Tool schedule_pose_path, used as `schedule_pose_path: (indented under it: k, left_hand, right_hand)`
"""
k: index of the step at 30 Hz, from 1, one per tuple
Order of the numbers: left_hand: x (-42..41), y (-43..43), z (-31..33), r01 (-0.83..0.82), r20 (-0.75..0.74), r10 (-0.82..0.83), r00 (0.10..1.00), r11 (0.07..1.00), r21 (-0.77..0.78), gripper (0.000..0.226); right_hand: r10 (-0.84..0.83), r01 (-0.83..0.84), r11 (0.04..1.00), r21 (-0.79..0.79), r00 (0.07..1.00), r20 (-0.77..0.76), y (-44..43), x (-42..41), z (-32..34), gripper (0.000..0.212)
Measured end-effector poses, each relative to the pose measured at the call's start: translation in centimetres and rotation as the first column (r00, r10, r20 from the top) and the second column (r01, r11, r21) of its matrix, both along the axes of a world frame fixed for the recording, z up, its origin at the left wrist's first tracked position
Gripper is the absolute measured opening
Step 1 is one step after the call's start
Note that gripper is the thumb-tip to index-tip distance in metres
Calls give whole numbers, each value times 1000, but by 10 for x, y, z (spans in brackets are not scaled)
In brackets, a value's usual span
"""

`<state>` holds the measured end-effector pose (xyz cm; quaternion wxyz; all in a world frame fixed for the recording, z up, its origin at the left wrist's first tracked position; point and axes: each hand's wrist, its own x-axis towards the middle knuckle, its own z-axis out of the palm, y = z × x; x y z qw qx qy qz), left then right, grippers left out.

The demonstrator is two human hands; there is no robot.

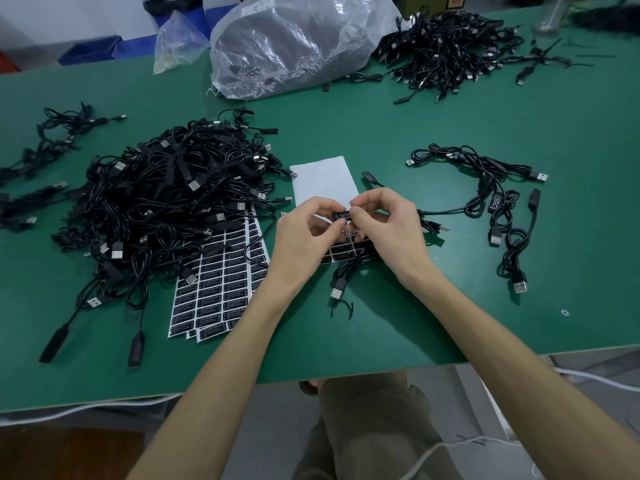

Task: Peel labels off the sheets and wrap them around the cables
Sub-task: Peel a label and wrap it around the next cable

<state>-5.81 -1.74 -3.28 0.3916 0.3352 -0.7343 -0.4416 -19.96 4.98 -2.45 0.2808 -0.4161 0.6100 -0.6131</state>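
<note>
My left hand and my right hand meet above the table's middle, fingertips pinched on the small black controller box of a cable that carries a black label. The cable's USB plug hangs down onto the table between my wrists. Beneath my hands lies a sheet whose upper part is bare white backing and whose lower rows of black labels are partly hidden by my fingers. A stack of full label sheets lies to the left.
A large heap of black USB cables fills the left. A few cables lie at the right, another heap at the back right. A clear plastic bag stands behind. The green table's front edge is near me.
</note>
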Motion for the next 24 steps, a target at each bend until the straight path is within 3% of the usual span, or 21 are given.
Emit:
schedule_pose_path:
  k: [24]
  left_hand:
    - [0, -3, -2, -18, 13, 17, 1000, 999, 41, 7]
  right_hand:
    - [3, 2, 998, 60, 996, -85, -2, -1, -4, 9]
